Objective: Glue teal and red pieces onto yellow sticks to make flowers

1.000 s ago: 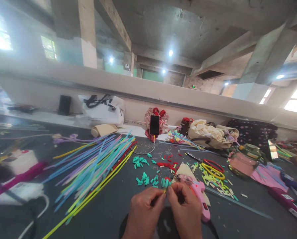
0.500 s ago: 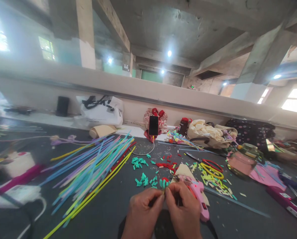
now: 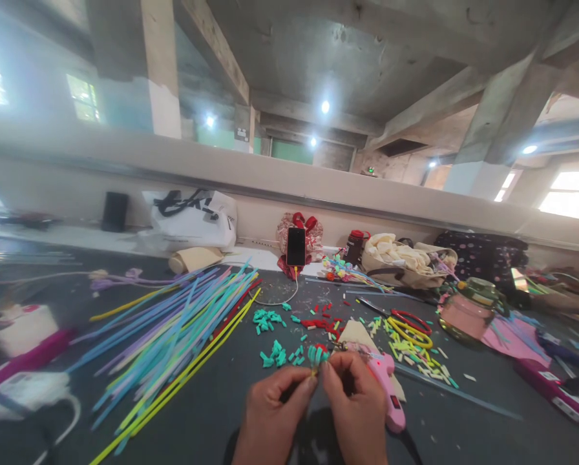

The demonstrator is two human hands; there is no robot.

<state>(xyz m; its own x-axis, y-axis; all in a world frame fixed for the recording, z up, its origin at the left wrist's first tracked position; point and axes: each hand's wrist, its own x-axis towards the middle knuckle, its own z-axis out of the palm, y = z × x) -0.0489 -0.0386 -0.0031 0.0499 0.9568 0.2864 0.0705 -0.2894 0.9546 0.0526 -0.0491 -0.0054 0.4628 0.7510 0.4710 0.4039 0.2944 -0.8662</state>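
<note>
Dark tabletop (image 3: 197, 429) spans the lower frame; at bottom centre, left hand (image 3: 274, 410) and right hand (image 3: 358, 400), fingertips pinched closed, hold a green-and-red piece (image 3: 316, 355), pink glue gun (image 3: 385, 369) just right.

Ceiling lamps (image 3: 325, 107) and side windows (image 3: 568, 194) glare white, while the left edge is blurred.

Left hand (image 3: 276, 411) and right hand (image 3: 358, 405) pinch small teal-and-red piece (image 3: 317, 355) at fingertips. Teal bits (image 3: 277, 354) beyond left fingers, red bits (image 3: 315, 323) farther ahead. Pink glue gun (image 3: 389, 394) beside right fingers, scissors (image 3: 390, 316) beyond. Fuzzy sticks (image 3: 187, 342) left of fingers.
</note>
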